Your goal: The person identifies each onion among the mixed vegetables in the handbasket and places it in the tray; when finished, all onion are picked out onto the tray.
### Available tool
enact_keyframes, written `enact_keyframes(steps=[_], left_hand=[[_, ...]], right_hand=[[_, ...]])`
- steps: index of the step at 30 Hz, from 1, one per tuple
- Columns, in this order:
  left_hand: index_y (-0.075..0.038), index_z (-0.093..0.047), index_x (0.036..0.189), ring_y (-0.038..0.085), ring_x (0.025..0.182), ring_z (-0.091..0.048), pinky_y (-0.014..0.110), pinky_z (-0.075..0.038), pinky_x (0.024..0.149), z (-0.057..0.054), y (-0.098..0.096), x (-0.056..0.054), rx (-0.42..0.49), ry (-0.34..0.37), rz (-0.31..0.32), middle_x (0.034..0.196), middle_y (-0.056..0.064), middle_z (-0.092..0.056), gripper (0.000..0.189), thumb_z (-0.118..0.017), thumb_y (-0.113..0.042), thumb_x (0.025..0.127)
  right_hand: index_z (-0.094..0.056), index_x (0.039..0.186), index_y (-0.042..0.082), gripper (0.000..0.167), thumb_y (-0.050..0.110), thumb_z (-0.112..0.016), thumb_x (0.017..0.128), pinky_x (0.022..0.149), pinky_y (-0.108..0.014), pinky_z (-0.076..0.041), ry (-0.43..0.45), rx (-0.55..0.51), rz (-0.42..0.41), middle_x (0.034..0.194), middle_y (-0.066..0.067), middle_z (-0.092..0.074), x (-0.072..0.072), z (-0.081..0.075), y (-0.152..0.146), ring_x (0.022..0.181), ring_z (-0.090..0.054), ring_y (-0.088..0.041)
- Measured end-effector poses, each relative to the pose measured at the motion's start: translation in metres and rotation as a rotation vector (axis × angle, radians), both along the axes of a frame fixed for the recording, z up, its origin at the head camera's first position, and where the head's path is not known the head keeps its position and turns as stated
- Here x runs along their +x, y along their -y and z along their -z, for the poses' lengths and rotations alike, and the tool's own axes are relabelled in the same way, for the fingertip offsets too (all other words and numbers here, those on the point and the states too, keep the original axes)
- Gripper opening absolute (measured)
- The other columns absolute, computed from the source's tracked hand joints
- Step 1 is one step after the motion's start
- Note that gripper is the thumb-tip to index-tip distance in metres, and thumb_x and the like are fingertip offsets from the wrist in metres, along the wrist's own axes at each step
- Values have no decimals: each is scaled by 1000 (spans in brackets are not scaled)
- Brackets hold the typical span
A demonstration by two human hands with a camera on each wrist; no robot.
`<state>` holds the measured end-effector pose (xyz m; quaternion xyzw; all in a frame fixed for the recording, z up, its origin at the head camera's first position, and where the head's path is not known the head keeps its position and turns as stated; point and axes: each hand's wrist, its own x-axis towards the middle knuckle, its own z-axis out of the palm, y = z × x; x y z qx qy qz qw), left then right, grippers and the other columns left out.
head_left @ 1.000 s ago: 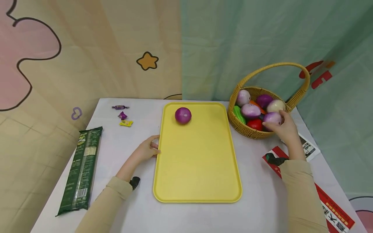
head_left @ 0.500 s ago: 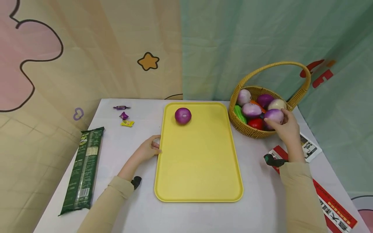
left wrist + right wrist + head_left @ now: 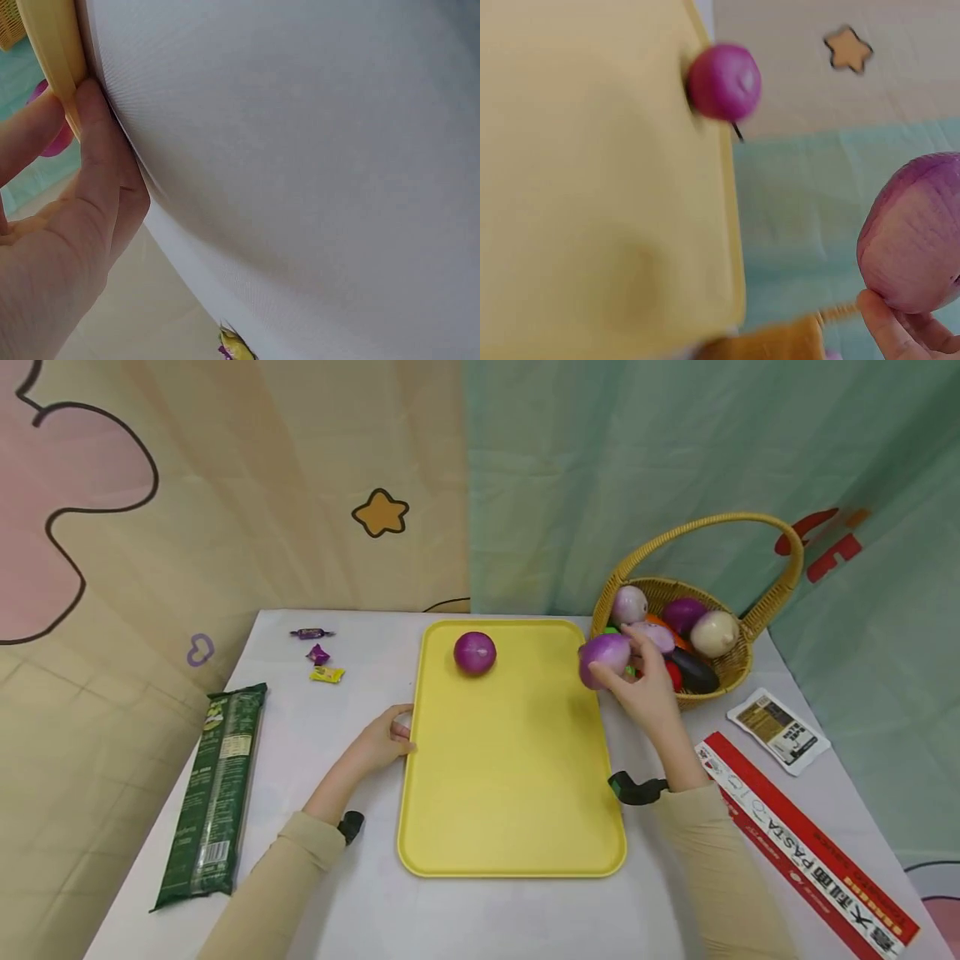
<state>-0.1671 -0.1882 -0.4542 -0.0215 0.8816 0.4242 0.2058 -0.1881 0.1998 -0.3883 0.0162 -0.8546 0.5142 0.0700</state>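
Note:
My right hand [image 3: 649,692] holds a purple-and-white onion [image 3: 602,661] over the upper right edge of a yellow tray [image 3: 510,768]. In the right wrist view, fingertips press against the underside of this onion [image 3: 913,236]. A darker purple onion [image 3: 475,653] sits on the tray near its far edge. At the tray's left side, my left hand [image 3: 377,745] pinches the rim. The left wrist view shows that hand's fingers [image 3: 96,127] at the tray's edge [image 3: 58,45], with the tray's top mostly hidden.
A wicker basket [image 3: 742,667] with several vegetables, including an eggplant [image 3: 693,672] and a white onion [image 3: 714,633], stands at the back right. Nearer lie a white pouch [image 3: 780,731] and red pasta pack [image 3: 810,843]. At left are a green pack [image 3: 213,793] and small candies [image 3: 327,674].
My right hand has lifted the purple-and-white onion out of the basket and carried it left to the tray's edge, uncovering the eggplant. The left hand stays at the tray rim.

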Motion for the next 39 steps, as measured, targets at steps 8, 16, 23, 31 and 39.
enact_keyframes(steps=[8,16,23,31,39], left_hand=[[-4,-32,151,25,94,-61,31,-50,78,-1,1,-2,6,12,-2,107,18,-59,71,-66,0,89],[-4,-33,151,25,93,-61,31,-50,78,2,0,-1,-1,19,2,107,18,-59,71,-66,-1,88],[-5,-34,151,24,93,-61,32,-49,79,4,-1,1,-11,15,-6,106,16,-59,70,-66,-1,88],[-5,-34,151,25,94,-61,35,-49,82,1,-1,1,-35,-2,-5,107,17,-60,69,-66,-2,90],[-4,-34,150,24,91,-61,34,-49,79,0,-1,0,-43,-18,11,106,17,-60,69,-66,-3,89]], right_hand=[[-36,142,9,76,37,-76,84,96,-49,-47,196,-100,-103,139,-18,-42,-10,31,75,124,-48,-35],[-28,142,7,84,31,-80,80,99,-47,-45,280,-168,-138,140,-17,-39,-13,64,128,125,-49,-34],[-36,138,5,77,22,-83,80,104,-46,-45,281,-101,-213,144,-17,-44,-11,75,142,128,-52,-35],[-35,142,1,82,19,-84,78,107,-47,-42,234,25,-227,140,-21,-47,-11,81,146,128,-50,-36],[-37,144,0,86,24,-85,77,108,-47,-41,172,90,-209,139,-21,-46,-11,80,152,125,-50,-34]])
